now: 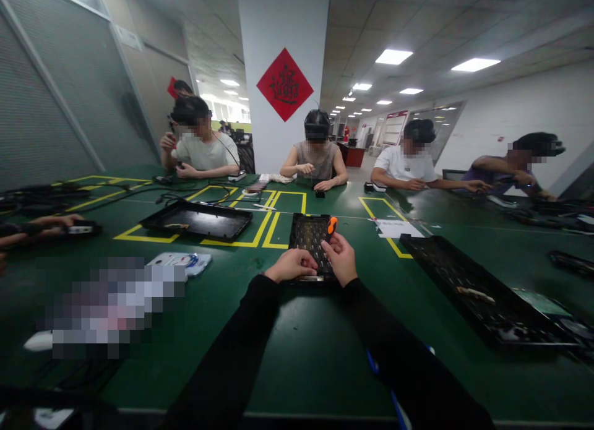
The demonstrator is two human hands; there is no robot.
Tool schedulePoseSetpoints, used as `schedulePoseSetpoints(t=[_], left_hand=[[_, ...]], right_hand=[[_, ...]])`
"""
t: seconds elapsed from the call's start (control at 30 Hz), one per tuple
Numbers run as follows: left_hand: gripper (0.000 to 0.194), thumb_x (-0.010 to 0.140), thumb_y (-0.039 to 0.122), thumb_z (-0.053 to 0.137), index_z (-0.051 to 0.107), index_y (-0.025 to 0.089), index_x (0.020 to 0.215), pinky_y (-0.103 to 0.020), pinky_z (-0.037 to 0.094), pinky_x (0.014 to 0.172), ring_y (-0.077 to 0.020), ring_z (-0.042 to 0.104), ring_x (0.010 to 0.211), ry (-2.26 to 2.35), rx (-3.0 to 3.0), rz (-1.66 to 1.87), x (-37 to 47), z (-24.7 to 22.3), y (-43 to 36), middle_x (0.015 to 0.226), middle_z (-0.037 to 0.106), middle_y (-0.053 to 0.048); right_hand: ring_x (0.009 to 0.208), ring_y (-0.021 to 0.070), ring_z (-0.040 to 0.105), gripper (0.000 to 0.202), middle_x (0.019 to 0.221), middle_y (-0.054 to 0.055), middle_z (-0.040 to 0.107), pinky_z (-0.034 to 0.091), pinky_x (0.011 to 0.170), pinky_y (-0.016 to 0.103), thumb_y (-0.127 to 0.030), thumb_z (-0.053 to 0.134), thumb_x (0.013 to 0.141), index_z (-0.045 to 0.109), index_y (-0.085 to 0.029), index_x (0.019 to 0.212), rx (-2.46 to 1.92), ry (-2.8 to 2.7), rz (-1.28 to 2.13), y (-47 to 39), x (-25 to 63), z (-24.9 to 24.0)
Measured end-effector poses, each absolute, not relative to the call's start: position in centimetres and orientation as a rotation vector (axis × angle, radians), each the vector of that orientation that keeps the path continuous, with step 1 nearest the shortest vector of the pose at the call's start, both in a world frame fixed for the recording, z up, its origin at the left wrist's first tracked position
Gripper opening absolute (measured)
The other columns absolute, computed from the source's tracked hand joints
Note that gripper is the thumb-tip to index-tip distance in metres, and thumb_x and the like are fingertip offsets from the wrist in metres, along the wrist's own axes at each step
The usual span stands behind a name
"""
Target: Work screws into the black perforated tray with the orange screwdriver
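resting over the black tray (293,235) on the surface (297,356) ahead, the left hand (293,265) probably steadies its near end; whether its fingers pinch anything, i cannot tell. the right hand (343,259) curls its fingers around an orange-handled tool (332,224), likely for readiness.

Head-worn view, facing forward, angled down over green table (297,356)

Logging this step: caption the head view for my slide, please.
Left hand and right hand at a black tray on a green table, an orange tool handle jutting from the right hand.
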State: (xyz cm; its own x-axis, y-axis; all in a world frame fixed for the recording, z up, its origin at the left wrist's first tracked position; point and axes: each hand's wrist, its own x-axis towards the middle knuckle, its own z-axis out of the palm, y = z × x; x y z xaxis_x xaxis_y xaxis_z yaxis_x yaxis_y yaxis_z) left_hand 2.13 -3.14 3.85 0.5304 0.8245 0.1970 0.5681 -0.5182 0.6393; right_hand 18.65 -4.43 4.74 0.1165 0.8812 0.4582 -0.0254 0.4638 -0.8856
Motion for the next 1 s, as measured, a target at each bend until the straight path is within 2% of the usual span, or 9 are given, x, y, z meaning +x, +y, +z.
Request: schedulePoseSetpoints(t=[0.2, 0.43, 0.63, 0.77, 0.87, 1.0], left_hand=[[0.031, 0.061, 0.041, 0.066, 0.068, 0.018, 0.082, -0.02, 0.038, 0.06, -0.0116, 0.055, 0.066, 1.133, 2.26, 0.66, 2.15, 3.96, -3.17, 0.074, 0.064, -0.001], [0.032, 0.061, 0.043, 0.065, 0.068, 0.019, 0.082, -0.02, 0.038, 0.06, -0.0119, 0.055, 0.065, 1.14, 2.258, 0.67, 2.16, 4.05, -3.29, 0.073, 0.064, -0.001], [0.034, 0.06, 0.045, 0.066, 0.068, 0.019, 0.082, -0.02, 0.038, 0.06, -0.012, 0.055, 0.066, 1.16, 2.244, 0.661, 2.15, 4.16, -3.31, 0.074, 0.064, -0.001], [0.033, 0.061, 0.043, 0.066, 0.068, 0.019, 0.082, -0.02, 0.038, 0.06, -0.0119, 0.055, 0.066, 1.168, 2.247, 0.65, 2.18, 4.09, -3.15, 0.074, 0.064, -0.001], [0.032, 0.061, 0.042, 0.065, 0.068, 0.019, 0.082, -0.02, 0.037, 0.059, -0.0114, 0.054, 0.065, 1.165, 2.266, 0.646, 2.2, 4.0, -3.06, 0.074, 0.064, -0.001], [0.031, 0.062, 0.043, 0.065, 0.068, 0.019, 0.081, -0.02, 0.037, 0.058, -0.0109, 0.053, 0.063, 1.158, 2.293, 0.661, 2.15, 3.98, -3.06, 0.072, 0.063, 0.0]], right_hand=[[0.052, 0.0073, 0.048, 0.042, 0.091, 0.006, 0.062, 0.039, 0.045, 0.02, -0.037, 0.054, 0.074, 0.052, -0.016, 0.111, -0.819, -1.284, 0.88, -4.8, 18.57, 4.98], [0.052, 0.0069, 0.045, 0.037, 0.074, 0.0, 0.057, 0.039, 0.047, 0.019, -0.033, 0.06, 0.07, 0.058, -0.016, 0.103, -0.868, -1.339, 0.753, -4.9, 18.6, 5.03], [0.06, 0.0096, 0.051, 0.055, 0.087, 0.004, 0.06, 0.041, 0.049, 0.02, -0.031, 0.059, 0.07, 0.043, -0.018, 0.121, -0.798, -1.273, 0.836, -4.81, 18.42, 5.05], [0.051, 0.0064, 0.046, 0.047, 0.092, 0.005, 0.061, 0.038, 0.046, 0.019, -0.031, 0.054, 0.075, 0.044, -0.019, 0.12, -0.771, -1.286, 0.903, -5.11, 18.38, 5.29], [0.049, 0.0053, 0.043, 0.039, 0.087, 0.003, 0.06, 0.037, 0.044, 0.019, -0.033, 0.054, 0.075, 0.05, -0.018, 0.111, -0.803, -1.286, 0.905, -5.28, 18.4, 5.38], [0.05, 0.0065, 0.044, 0.037, 0.07, -0.001, 0.056, 0.036, 0.045, 0.019, -0.034, 0.059, 0.072, 0.056, -0.016, 0.103, -0.86, -1.304, 0.845, -5.16, 18.44, 5.2]])
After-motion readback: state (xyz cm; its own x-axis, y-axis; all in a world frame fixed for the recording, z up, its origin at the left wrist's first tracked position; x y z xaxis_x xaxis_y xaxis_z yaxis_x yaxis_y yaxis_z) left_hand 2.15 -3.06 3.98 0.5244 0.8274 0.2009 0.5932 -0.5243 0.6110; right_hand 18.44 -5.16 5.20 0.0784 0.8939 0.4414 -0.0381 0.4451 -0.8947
